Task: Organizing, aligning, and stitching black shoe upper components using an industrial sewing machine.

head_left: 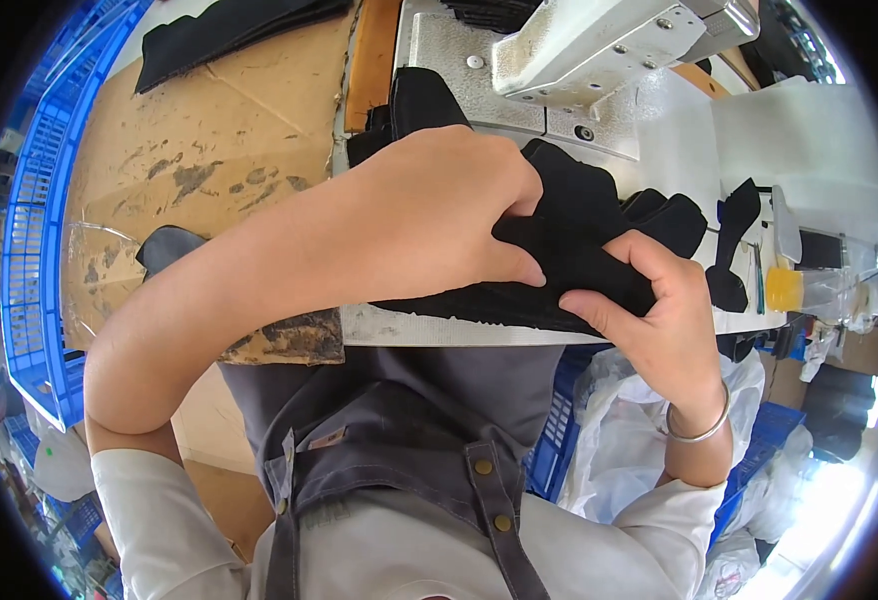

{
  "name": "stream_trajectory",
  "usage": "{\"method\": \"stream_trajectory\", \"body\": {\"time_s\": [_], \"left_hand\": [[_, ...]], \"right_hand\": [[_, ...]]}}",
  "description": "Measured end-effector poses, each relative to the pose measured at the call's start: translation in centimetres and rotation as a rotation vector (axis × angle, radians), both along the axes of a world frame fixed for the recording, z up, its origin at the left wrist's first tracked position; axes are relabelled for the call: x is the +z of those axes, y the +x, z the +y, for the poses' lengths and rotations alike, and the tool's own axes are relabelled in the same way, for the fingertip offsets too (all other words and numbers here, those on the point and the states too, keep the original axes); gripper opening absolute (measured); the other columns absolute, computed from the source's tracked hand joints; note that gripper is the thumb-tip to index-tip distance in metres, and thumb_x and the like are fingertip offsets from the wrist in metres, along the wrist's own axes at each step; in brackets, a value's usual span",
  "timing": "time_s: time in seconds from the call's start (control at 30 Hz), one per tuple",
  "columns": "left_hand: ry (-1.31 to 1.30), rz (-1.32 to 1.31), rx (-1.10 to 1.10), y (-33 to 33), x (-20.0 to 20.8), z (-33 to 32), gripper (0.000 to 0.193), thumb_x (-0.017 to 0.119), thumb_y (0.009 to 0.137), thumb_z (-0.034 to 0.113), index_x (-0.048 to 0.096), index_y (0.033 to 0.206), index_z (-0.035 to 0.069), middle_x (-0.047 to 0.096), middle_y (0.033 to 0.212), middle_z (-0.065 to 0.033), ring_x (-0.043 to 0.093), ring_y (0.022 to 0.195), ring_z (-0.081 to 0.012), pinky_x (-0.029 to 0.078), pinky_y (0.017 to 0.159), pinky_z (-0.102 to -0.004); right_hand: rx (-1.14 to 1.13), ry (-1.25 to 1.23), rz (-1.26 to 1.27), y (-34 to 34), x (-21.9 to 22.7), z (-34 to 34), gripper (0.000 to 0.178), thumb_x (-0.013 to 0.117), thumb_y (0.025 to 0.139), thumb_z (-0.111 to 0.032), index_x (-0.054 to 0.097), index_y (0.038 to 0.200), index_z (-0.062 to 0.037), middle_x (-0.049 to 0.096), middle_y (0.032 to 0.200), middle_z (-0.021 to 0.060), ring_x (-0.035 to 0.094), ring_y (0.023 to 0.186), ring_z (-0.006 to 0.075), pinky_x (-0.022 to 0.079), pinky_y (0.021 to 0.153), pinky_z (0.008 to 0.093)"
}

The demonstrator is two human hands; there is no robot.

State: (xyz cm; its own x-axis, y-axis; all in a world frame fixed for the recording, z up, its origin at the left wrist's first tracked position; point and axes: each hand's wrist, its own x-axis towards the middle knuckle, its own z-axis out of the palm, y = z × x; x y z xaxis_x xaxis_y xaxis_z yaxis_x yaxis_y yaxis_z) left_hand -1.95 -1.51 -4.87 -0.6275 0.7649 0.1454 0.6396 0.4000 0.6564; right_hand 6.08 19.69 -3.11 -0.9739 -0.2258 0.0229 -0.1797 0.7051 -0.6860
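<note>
From where I watch, my left hand [439,215] lies knuckles-up over the black fabric pieces [579,250], fingers curled down and the thumb pressed flat along the cloth; the fingertips themselves are hidden under the hand, so I can't say how much cloth they pinch. My right hand [649,320] closes on the near edge of the same bundle, thumb and forefinger clamped with a fold between them, the other fingers tucked behind and out of sight. A thin silver bangle [694,430] sits on that wrist.

The fabric rests on the white machine bed [429,325] at its front edge, just in front of the sewing machine head [599,45], whose upper part is cut off by the frame. How many layers the bundle has I can't make out; it reads as one dark mass.

To the left a worn cardboard sheet [219,130] covers the table, with more black pieces [229,30] at its far end, partly cropped. A blue plastic crate [34,230] bends along the left rim. On the right, another black cut piece [734,240] lies beside a small yellow container [784,288], blurred. Below, a grey apron [409,430] fills the view, and white plastic bags [619,440] sit under the table.
</note>
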Motion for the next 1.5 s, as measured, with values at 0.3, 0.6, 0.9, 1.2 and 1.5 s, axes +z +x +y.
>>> {"method": "stream_trajectory", "body": {"time_s": [0.3,0.6,0.9,1.2,1.5], "left_hand": [[-0.029,-0.064,-0.001,-0.1,0.2,0.0,0.042,0.075,0.075,0.029,0.048,0.069,-0.003,0.044,0.056,-0.0170,0.043,0.054,-0.0341,0.034,0.052,-0.0399],[-0.169,0.112,0.081,0.5,1.9,-1.2,0.031,0.072,0.079,0.025,0.058,0.073,-0.001,0.057,0.059,-0.0140,0.057,0.058,-0.0317,0.044,0.055,-0.0355],[-0.127,-0.183,0.011,0.1,2.8,-1.8,0.026,0.069,0.082,0.021,0.059,0.074,-0.001,0.061,0.060,-0.0121,0.061,0.057,-0.0278,0.045,0.054,-0.0360],[-0.172,-0.078,0.013,0.1,1.9,-2.1,0.027,0.069,0.082,0.024,0.059,0.075,0.000,0.063,0.065,-0.0124,0.063,0.066,-0.0312,0.047,0.059,-0.0388],[-0.145,0.116,0.003,1.2,0.4,-2.5,0.027,0.066,0.084,0.028,0.053,0.080,0.004,0.059,0.072,-0.0100,0.060,0.071,-0.0323,0.045,0.059,-0.0417]], "right_hand": [[-0.018,0.010,-0.030,-0.1,0.1,-0.1,0.030,0.080,0.069,-0.013,0.057,0.083,-0.0002,0.060,0.067,0.0141,0.059,0.058,0.0307,0.045,0.055,0.0309],[0.061,0.148,0.055,-0.6,0.5,-0.6,0.036,0.082,0.066,-0.015,0.056,0.084,0.0018,0.058,0.067,0.0183,0.057,0.059,0.0358,0.045,0.055,0.0330],[0.010,0.163,-0.015,-0.5,1.0,-1.1,0.034,0.082,0.065,-0.012,0.055,0.081,0.0014,0.055,0.062,0.0155,0.051,0.052,0.0288,0.042,0.052,0.0313],[0.008,0.113,-0.031,-0.5,1.0,-1.3,0.032,0.082,0.065,-0.011,0.056,0.079,0.0015,0.060,0.066,0.0156,0.056,0.054,0.0276,0.044,0.054,0.0305],[-0.002,0.097,-0.029,-0.5,0.9,-1.3,0.031,0.081,0.066,-0.011,0.056,0.080,0.0009,0.061,0.067,0.0157,0.059,0.056,0.0278,0.046,0.056,0.0300]]}}
